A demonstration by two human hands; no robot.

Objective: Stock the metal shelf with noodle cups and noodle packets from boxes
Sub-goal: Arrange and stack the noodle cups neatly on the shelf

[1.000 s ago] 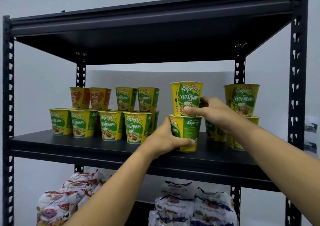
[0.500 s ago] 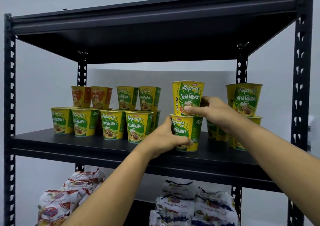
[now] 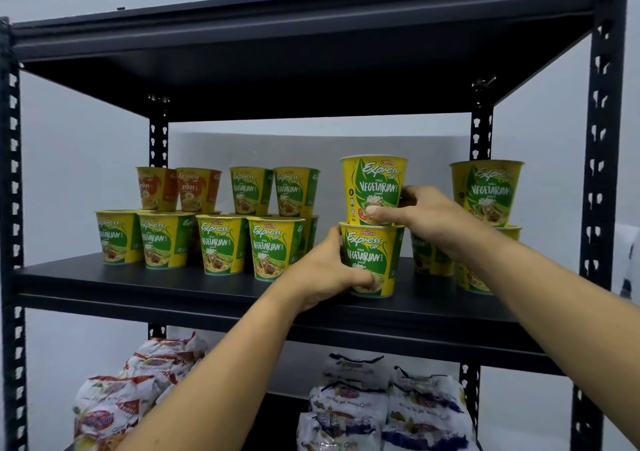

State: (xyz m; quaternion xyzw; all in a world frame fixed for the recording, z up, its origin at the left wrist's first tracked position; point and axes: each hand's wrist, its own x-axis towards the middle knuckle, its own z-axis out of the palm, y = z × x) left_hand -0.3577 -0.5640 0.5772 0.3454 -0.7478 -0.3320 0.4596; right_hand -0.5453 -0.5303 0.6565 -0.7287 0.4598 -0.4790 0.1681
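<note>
Bare front strip of shelf [image 3: 156, 282]; noodle cups [image 3: 221, 243] crowding left and right.

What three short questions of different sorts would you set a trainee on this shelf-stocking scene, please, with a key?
1. True or false: the left hand grips the lower Vegetarian cup of the stack, while the right hand holds the upper Vegetarian cup.
2. What lies on the lower tier of the metal shelf? A) noodle packets B) bottles C) tins
3. Fill in: the two orange cups stacked at the upper left read ____.
Key: 1 true; 2 A; 3 Ayam.
</note>
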